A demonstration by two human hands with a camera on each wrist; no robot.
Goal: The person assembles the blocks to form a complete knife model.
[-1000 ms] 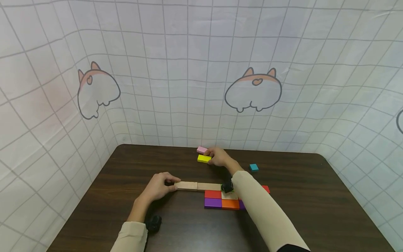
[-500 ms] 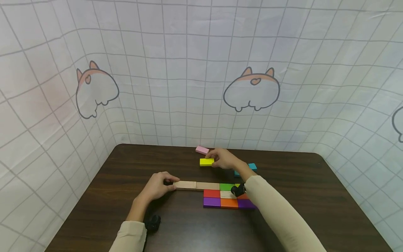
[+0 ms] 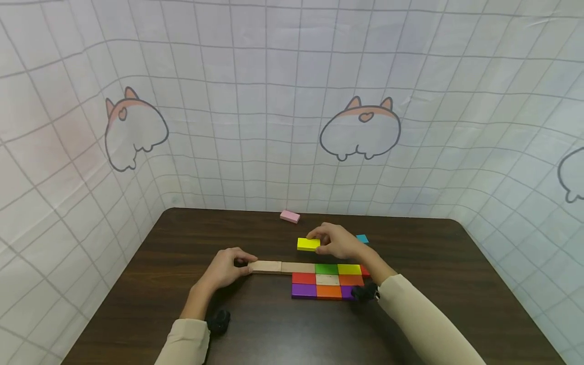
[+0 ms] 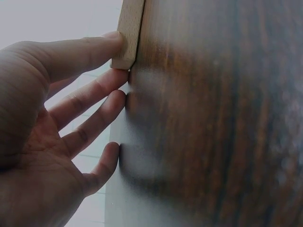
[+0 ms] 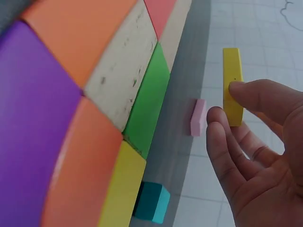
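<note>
My right hand (image 3: 339,242) pinches a yellow block (image 3: 308,244) by its right end. The right wrist view shows that yellow block (image 5: 232,87) between thumb and fingers, raised off the table. My left hand (image 3: 228,267) holds the left end of a plain wooden block (image 3: 266,266), with the thumb (image 4: 102,49) on its side and the other fingertips low near the tabletop. A second plain wooden block (image 3: 298,267) continues the row to the right. It meets a flat patch of coloured blocks, including a green block (image 3: 326,269) and a purple block (image 3: 303,290).
A pink block (image 3: 289,217) lies near the back edge of the dark wooden table (image 3: 219,228). Behind the right hand a blue block (image 3: 362,238) is partly hidden. A white grid-patterned curtain (image 3: 274,126) surrounds the table's back and sides.
My right hand has brought the yellow block toward me and to the right, away from the pink block. The left hand stays at the wooden block's end.
</note>
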